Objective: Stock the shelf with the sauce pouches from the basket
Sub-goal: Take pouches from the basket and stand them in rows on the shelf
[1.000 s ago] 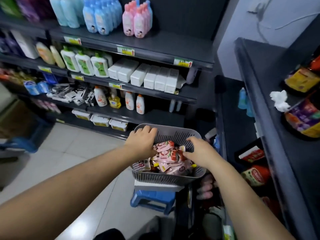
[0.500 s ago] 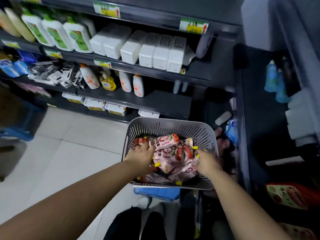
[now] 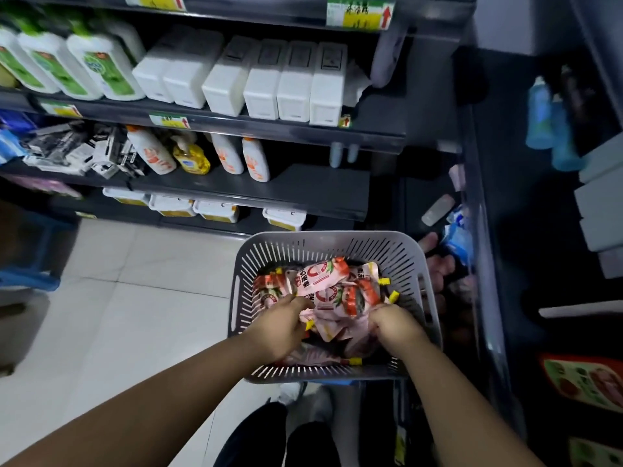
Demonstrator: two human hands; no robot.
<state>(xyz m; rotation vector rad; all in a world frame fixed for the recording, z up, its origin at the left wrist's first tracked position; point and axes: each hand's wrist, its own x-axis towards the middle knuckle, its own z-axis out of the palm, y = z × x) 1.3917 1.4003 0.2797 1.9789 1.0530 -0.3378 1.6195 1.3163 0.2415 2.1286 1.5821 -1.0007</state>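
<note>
A grey slotted plastic basket (image 3: 323,241) stands in front of me, holding several pink-and-red sauce pouches (image 3: 327,284) with yellow caps. Both my hands are down inside it. My left hand (image 3: 279,325) lies on the left of the pile with fingers curled into the pouches. My right hand (image 3: 394,325) is at the right side, its fingers curled down around pouches and hidden behind its back. The dark shelf (image 3: 485,264) at my right runs along the basket's side; red sauce packs (image 3: 586,382) lie lower on it.
Across the aisle dark shelves (image 3: 269,193) carry white boxes (image 3: 293,82), green-labelled bottles (image 3: 84,65) and orange-capped bottles (image 3: 253,160). Pale floor tiles (image 3: 128,298) spread at left. A blue stool (image 3: 27,278) stands at the far left. My dark trouser legs (image 3: 279,436) show below the basket.
The camera has tilted down and nearer the basket. Both hands went from its rim and top into the pile of pouches.
</note>
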